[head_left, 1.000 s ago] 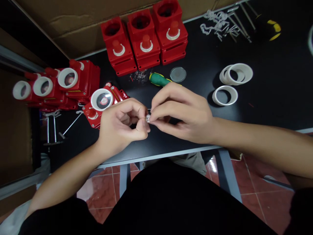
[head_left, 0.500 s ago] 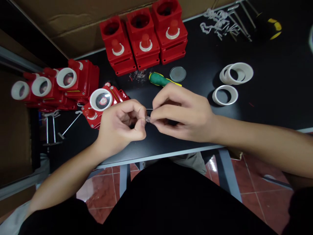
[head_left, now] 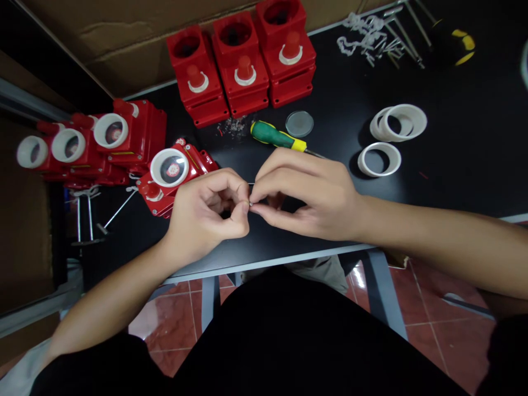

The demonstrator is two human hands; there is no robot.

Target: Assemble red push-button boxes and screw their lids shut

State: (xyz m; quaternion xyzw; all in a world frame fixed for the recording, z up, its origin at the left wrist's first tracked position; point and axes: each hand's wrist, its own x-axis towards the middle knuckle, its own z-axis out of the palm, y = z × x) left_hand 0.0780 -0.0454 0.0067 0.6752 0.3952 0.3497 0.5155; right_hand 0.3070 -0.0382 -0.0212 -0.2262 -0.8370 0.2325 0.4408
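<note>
My left hand (head_left: 204, 217) and my right hand (head_left: 305, 192) meet fingertip to fingertip over the near part of the black table (head_left: 454, 165). Both pinch a tiny shiny part (head_left: 247, 203) between thumb and forefinger; it is too small to name. A thin metal pin shows just above the fingertips. A red box with a white ring on its face (head_left: 173, 173) lies just left of my left hand. A green and yellow screwdriver (head_left: 278, 137) lies behind my right hand.
Three red boxes with red knobs (head_left: 243, 63) stand at the back. More red boxes with white rings (head_left: 88, 146) lie at the left. White rings (head_left: 390, 137), a clear disc (head_left: 300, 123), loose metal rods and white parts (head_left: 371, 41) sit to the right. Cardboard lines the back.
My right hand has slid slightly toward me, uncovering more of the screwdriver. The fingertips have closed more tightly over the small part, which shows less now.
</note>
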